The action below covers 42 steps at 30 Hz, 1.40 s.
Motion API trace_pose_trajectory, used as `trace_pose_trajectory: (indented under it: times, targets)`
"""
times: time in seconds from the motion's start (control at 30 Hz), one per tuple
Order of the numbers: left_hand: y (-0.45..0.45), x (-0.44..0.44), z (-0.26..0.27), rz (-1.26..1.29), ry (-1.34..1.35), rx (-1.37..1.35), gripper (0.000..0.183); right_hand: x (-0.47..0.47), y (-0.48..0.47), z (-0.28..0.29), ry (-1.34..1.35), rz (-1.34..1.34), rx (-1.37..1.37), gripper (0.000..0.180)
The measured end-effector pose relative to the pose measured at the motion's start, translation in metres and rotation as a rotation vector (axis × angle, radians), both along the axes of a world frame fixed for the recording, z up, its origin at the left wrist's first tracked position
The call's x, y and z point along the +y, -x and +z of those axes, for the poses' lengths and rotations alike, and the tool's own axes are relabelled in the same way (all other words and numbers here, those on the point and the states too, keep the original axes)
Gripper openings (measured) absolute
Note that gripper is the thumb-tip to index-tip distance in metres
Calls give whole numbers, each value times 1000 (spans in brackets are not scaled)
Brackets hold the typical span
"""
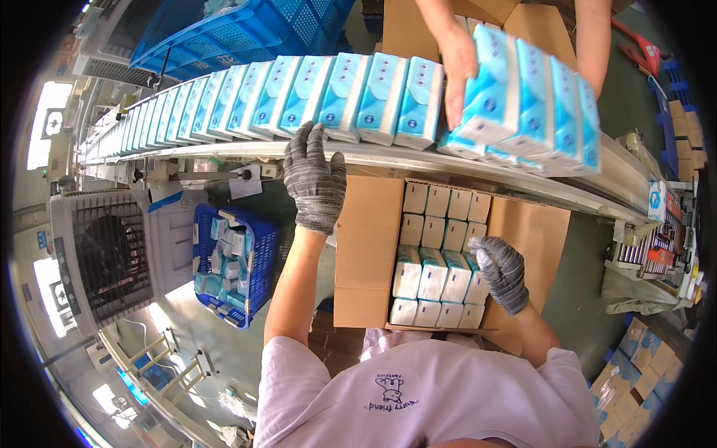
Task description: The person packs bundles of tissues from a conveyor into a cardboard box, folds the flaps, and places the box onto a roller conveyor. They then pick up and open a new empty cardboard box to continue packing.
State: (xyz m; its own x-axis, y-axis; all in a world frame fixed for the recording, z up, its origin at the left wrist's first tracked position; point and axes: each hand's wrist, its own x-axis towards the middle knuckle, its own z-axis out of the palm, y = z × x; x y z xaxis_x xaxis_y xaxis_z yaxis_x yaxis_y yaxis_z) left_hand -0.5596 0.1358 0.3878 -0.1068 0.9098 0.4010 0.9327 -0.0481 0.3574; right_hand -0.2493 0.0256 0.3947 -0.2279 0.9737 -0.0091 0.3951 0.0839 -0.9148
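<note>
Soft packs of tissues [341, 95] in blue and white film stand in a long row on the conveyor [246, 150]. My left hand [315, 182], in a grey knitted glove, has its fingertips at the near lower edge of the row and grips no pack. Below the conveyor, an open cardboard box [367, 252] holds rows of tissue packs [434, 274]. My right hand [500, 271], gloved alike, is over the box's right side beside the packs, its fingers bent together; whether they touch a pack I cannot tell. Across the conveyor, a co-worker's bare hands [459, 70] hold a group of packs.
A blue plastic basket [263, 269] with loose packs stands on the floor at left, beside a large fan [103, 255]. Beyond the conveyor are a blue crate [224, 42] and another open carton [406, 28]. Stacked cartons [638, 375] lie at lower right.
</note>
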Motion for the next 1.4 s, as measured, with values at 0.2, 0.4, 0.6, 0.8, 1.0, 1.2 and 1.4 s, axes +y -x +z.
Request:
trace_pose_trajectory:
  times: [0.2,0.4,0.6,0.8,1.0,1.2,1.4]
  targets:
    - [-19,21,11,25,175,375,47,34,16,23,-460,166,-249,23]
    - [-63,70,24,1,382,570,34,145,-5,6,-156,-116,-246,44]
    - [-95,80,-13,-245,511,-510,88,196,-8,-13,204,-150,-159,63]
    - [-123,101,-16,-91,610,-1029,79,188,2,-34,17,-262,82,64]
    - [-76,72,56,-369,172,-1182,77,168,24,60,-46,-300,256,63]
    - [30,80,77,-41,308,-1192,63,176,127,26,-292,-201,135,64]
    - [35,85,44,-16,477,-1226,86,187,123,15,-94,-244,187,72]
